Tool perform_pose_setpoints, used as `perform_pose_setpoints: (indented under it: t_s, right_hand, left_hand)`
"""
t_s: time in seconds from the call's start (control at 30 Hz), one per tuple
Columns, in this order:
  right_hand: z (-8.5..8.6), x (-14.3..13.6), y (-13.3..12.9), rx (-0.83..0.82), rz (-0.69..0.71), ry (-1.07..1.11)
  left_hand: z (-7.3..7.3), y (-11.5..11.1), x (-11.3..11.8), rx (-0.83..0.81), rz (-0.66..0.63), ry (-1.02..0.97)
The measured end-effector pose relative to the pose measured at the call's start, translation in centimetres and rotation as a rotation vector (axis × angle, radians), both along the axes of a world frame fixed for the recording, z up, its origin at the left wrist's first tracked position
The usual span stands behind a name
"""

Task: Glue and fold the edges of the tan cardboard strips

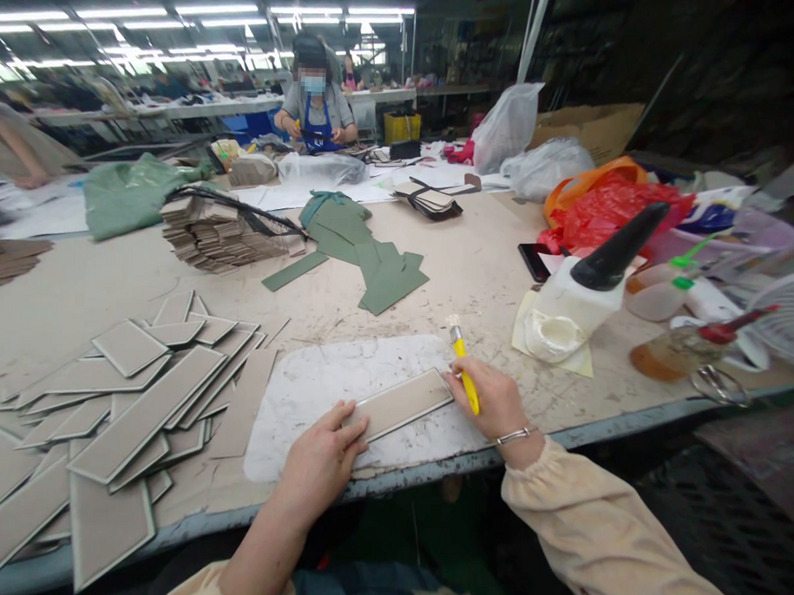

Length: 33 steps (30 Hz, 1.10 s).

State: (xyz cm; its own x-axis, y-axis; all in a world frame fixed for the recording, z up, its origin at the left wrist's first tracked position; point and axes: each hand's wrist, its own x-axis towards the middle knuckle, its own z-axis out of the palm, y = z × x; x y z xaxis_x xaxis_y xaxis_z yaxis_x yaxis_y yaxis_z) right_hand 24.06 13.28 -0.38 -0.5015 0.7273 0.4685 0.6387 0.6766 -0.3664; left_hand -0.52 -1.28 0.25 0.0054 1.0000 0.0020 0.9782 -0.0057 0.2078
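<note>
A long beige panel (403, 404) with a pale green border lies on a white sheet (289, 415) at the table's front edge. My left hand (323, 451) has its fingers closed over the panel's left end. At the right end, the thumb and fingertips of my right hand (491, 396) touch the panel's corner. A yellow-handled brush (470, 387) is held in that same hand, its bristles pointing up and away from the panel. To the left lies a loose heap of similar bordered panels (152, 410), beside a plain beige strip (243, 405).
Green pieces (385, 271) and a tied stack of brown pieces (210, 230) lie farther back. On the right stand a white bottle with a black nozzle (576, 295), an amber bottle (675, 351) and red plastic bags (614, 210). A co-worker (318, 112) sits across the table.
</note>
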Motion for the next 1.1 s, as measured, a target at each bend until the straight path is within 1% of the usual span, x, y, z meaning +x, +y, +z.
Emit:
perform_pose_setpoints:
  t_s: [0.1, 0.17, 0.33, 0.4, 0.47, 0.53, 0.6, 0.63, 0.7, 0.73, 0.8, 0.9, 1.1]
  right_hand:
    - [0.0, 0.4, 0.4, -0.017, 0.044, 0.178]
    - [-0.1, 0.4, 0.2, -0.032, 0.115, 0.203]
    - [-0.9, -0.6, -1.8, -0.106, 0.325, 0.031]
    - [-1.3, -1.2, -2.8, -0.095, 0.374, -0.039]
    - [-1.6, -1.6, -3.5, -0.072, 0.385, -0.089]
    - [-1.9, -1.8, -3.9, -0.061, 0.368, -0.120]
    - [-2.1, -1.9, -4.0, -0.045, 0.358, -0.140]
    - [-2.2, -1.8, -4.0, -0.036, 0.356, -0.145]
    - [-2.4, -1.8, -3.9, -0.026, 0.354, -0.143]
    - [-2.5, -1.8, -3.8, -0.028, 0.355, -0.135]
    - [-2.5, -1.9, -3.7, -0.030, 0.359, -0.113]
    - [-2.3, -1.9, -3.6, -0.032, 0.369, -0.092]
    - [-2.4, -1.9, -3.5, -0.050, 0.352, -0.099]
  left_hand:
    - [0.0, 0.0, 0.0, 0.021, 0.012, -0.052]
    - [0.0, -0.1, 0.1, 0.029, 0.025, -0.076]
    - [-0.2, -0.2, 0.0, 0.025, 0.017, -0.067]
    - [-0.2, -0.1, -0.1, 0.029, 0.007, -0.070]
    - [-0.1, -0.1, 0.0, 0.033, 0.008, -0.052]
    - [0.3, -0.2, 0.7, 0.053, 0.028, -0.009]
    - [0.7, -0.4, 2.2, 0.075, 0.032, 0.017]
    - [0.8, -0.4, 3.2, 0.075, 0.014, 0.013]
    - [0.7, -0.4, 5.3, 0.045, -0.075, -0.025]
    - [0.4, -0.3, 6.1, 0.024, -0.099, -0.034]
    - [-0.4, -0.3, 7.2, 0.001, -0.105, -0.019]
    - [-1.1, -0.7, 7.3, -0.016, -0.067, 0.026]
    - [-1.2, -2.9, 4.9, -0.017, 0.027, 0.127]
